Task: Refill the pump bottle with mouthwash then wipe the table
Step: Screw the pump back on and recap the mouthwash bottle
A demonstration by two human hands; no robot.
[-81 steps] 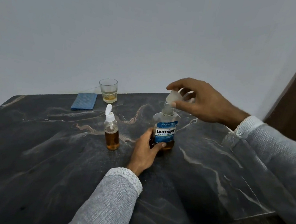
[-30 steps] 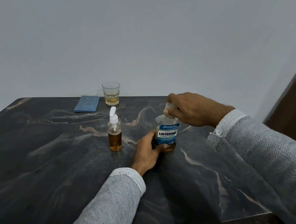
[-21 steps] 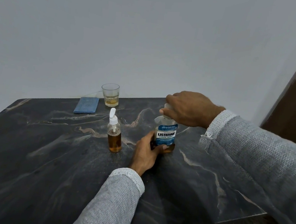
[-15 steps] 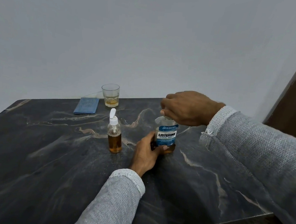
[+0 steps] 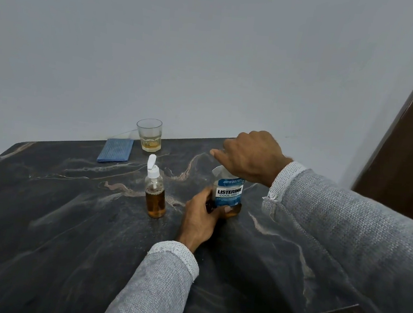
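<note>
A mouthwash bottle (image 5: 229,196) with a blue label stands upright near the middle of the dark marble table (image 5: 67,231). My left hand (image 5: 200,219) grips its lower part. My right hand (image 5: 250,156) is closed over its top, hiding the cap. To the left of it stands a small clear pump bottle (image 5: 155,197) with a white pump head, about half full of amber liquid. A folded blue cloth (image 5: 116,150) lies flat at the table's back edge.
A glass (image 5: 149,135) with a little amber liquid stands at the back edge, right of the cloth. A grey wall rises behind the table. A dark brown door frame (image 5: 407,155) is at the right. The table's front right corner (image 5: 352,306) is near my right sleeve.
My right hand brought the clear cap down onto the mouthwash bottle's neck and has turned on it. My left hand has kept hold of the bottle. The pump bottle has not moved.
</note>
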